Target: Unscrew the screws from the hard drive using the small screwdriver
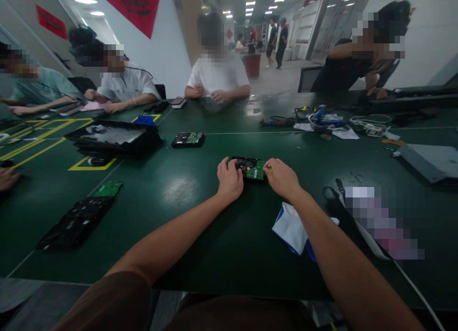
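A small black device with a green circuit board [255, 170] lies on the green table in front of me, its inner parts and some wires exposed. My left hand [231, 179] grips its left end, fingers curled over the edge. At its right end, my right hand [282, 177] pinches a small yellow piece [270, 169], mostly hidden by the fingers. Whether that piece touches the board I cannot tell. Below my right wrist sits a crumpled white and blue cloth-like item [291, 227], partly covered by my forearm.
A similar device [188, 139] lies farther back. To the left are a longer black frame with a circuit board [80, 214] and a black tray [114, 135]. Tangled cables [324, 118] and a grey box [431, 161] occupy the right. Several people sit around the table [200, 259].
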